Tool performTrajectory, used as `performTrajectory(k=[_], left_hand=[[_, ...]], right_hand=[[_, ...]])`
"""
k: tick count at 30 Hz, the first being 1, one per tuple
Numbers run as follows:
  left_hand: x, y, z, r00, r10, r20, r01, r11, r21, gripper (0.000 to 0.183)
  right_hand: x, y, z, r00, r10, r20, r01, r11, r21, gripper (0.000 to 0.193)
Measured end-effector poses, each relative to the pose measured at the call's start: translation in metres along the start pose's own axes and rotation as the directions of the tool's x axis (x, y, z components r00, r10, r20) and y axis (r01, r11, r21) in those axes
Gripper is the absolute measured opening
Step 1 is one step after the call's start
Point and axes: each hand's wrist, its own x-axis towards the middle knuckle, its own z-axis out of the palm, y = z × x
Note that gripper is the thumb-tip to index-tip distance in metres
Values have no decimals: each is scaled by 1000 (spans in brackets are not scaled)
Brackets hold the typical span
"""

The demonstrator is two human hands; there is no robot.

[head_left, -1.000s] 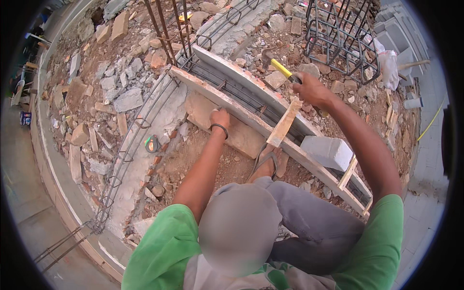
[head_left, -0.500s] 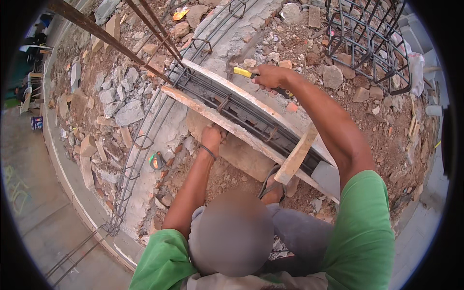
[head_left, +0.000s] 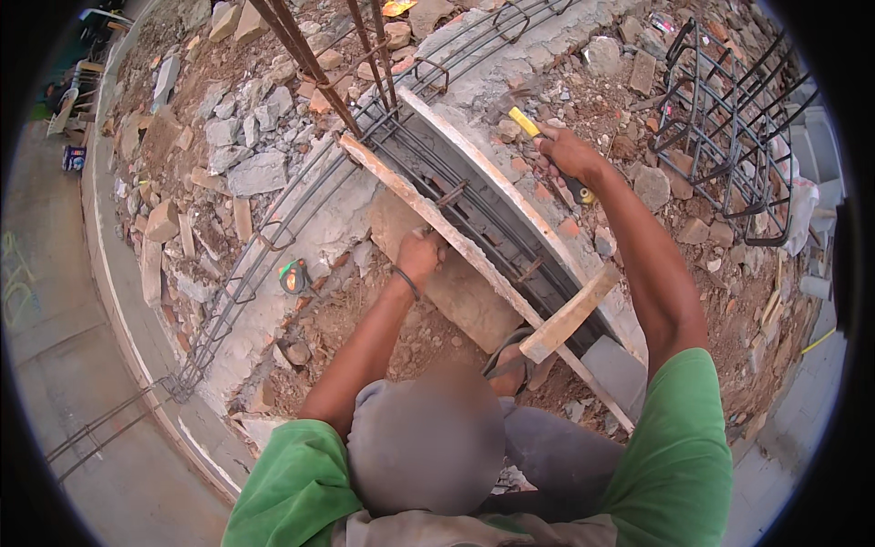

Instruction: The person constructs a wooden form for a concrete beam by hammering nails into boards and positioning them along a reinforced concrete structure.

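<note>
Yellow-handled hammer (head_left: 524, 121) fills the right hand (head_left: 569, 153), across boards (head_left: 392, 180) from the left hand (head_left: 420, 255), whose hold is unclear.

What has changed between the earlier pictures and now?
The right hand swung the hammer in toward the far board, then drew it back away. Nothing was visibly gripped anew or let go. The left hand stays by the near board; the wooden crosspiece still lies across both boards.

No lettering or number can be read. Pale yellowish looped marks (head_left: 15, 283) are seen on the grey floor (head_left: 56, 365) at far left, but no characters can be made out. On the small dark blue container (head_left: 74, 159), the label is too small to be deciphered.
</note>
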Motion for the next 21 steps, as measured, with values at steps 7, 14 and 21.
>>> performTrajectory(k=[7,14,21], left_hand=[[11,-14,-13,996,89,30,-92,989,113,15],[3,-5,-13,989,-15,147,41,984,-175,19],[2,15,-7,980,-83,183,117,976,-183,15]], right_hand=[[-8,-27,24,983,-35,178,70,978,-198,57],[-10,-12,24,988,-17,156,42,986,-160,54],[-12,7,21,983,-118,141,130,988,-80,59]])
